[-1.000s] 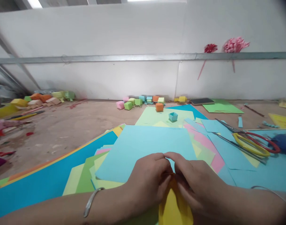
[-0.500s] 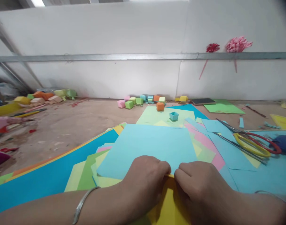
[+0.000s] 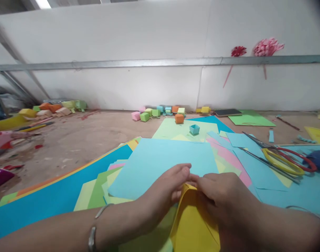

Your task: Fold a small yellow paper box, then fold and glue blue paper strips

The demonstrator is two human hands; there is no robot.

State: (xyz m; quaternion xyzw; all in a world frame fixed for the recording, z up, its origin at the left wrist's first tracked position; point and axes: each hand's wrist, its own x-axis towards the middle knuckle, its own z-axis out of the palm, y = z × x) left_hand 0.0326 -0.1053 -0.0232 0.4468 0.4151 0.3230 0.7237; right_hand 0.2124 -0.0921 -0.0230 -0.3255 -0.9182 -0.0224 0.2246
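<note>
A sheet of yellow paper (image 3: 198, 224), folded and partly standing up, is in front of me at the bottom of the view. My right hand (image 3: 223, 196) is closed on its right side near the top fold, fingers curled over the edge. My left hand (image 3: 165, 196) is just left of the paper's upper corner, fingers stretched towards the right hand; their tips are partly hidden at the corner. Beneath my hands lies a light blue sheet (image 3: 165, 164) on a pile of coloured papers.
To the right lie red-handled scissors (image 3: 299, 159) and yellow-handled scissors (image 3: 282, 162). A small blue paper box (image 3: 194, 129) and an orange cube (image 3: 179, 119) stand beyond the blue sheet. A pink glue gun (image 3: 4, 140) is at the far left. A white wall (image 3: 123, 87) closes off the back.
My left hand has loosened from the paper's fold, its fingers now straighter. The yellow paper's corner has risen and shows more. My right hand keeps its hold.
</note>
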